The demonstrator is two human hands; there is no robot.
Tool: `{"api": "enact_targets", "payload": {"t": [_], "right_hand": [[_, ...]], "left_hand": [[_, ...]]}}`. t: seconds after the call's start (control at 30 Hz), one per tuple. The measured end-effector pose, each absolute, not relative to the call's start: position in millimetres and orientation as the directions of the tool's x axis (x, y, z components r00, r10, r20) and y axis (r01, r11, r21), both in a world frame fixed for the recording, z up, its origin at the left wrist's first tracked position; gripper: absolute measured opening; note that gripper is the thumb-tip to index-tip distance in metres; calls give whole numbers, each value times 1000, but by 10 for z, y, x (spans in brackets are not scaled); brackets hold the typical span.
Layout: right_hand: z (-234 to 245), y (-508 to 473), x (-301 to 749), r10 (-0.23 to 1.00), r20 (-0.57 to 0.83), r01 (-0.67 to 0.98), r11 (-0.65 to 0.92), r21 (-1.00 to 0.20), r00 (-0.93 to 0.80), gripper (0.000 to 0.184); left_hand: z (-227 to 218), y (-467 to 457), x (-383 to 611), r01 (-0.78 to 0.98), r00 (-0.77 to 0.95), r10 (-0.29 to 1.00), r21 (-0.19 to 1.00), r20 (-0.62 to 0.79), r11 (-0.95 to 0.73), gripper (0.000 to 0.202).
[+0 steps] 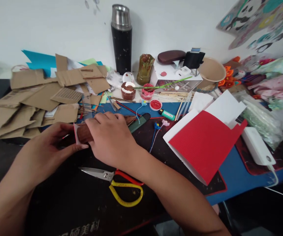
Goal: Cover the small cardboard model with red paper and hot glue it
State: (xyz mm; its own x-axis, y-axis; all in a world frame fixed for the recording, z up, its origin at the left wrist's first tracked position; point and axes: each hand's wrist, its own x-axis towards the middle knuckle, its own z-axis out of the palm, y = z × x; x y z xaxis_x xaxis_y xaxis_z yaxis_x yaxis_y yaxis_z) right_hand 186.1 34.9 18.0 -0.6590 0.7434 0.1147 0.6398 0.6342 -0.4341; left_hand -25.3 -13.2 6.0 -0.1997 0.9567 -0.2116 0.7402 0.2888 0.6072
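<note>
A brown piece [83, 133], perhaps painted cardboard, lies between my hands above the black mat. A small strip of paper, red on one face and pale on the other [76, 133], stands at its left end. My left hand [46, 149] pinches around this strip and the brown end, thumb in front. My right hand [113, 139] is wrapped over the brown piece from above, hiding most of it. Just below my hands lie scissors [111, 177] with one red and one yellow handle. A dark green cutter [140, 122] shows beyond my right hand.
Cardboard scraps [43, 91] pile up at the left. Behind stand a black flask [121, 49], a brown paint pot [128, 93] and a red paint pot [147, 93]. Red corrugated paper [205, 144] lies at right, near a white power strip [258, 146]. Small yarn flowers [157, 126] rest on the mat.
</note>
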Motion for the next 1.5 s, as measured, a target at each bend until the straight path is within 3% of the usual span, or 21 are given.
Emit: {"api": "enact_targets", "payload": {"t": [0.1, 0.3, 0.4, 0.63, 0.87, 1.23, 1.5], "right_hand": [[187, 350, 1869, 743, 109, 641, 633, -434, -660, 22], [195, 346, 1887, 745, 112, 644, 634, -429, -658, 22], [194, 341, 1890, 745, 109, 645, 633, -429, -658, 24], [170, 337, 1883, 743, 129, 643, 641, -419, -657, 22], [155, 342, 1890, 734, 139, 634, 652, -416, -664, 22], [152, 364, 1890, 726, 124, 629, 657, -415, -676, 21], [152, 336, 1879, 731, 137, 634, 656, -409, -668, 21]], "left_hand": [[94, -130, -265, 744, -161, 962, 613, -223, 266, 60], [115, -136, -362, 720, -96, 962, 650, -254, 244, 92], [108, -137, -419, 689, -63, 963, 687, -262, 231, 96], [52, -137, -461, 681, -5, 974, 712, -227, 169, 75], [-46, -134, -522, 736, 17, 989, 671, -149, 88, 85], [-67, -136, -541, 755, 52, 991, 655, -124, 43, 67], [-51, -140, -451, 761, -33, 989, 638, -144, 118, 66]]}}
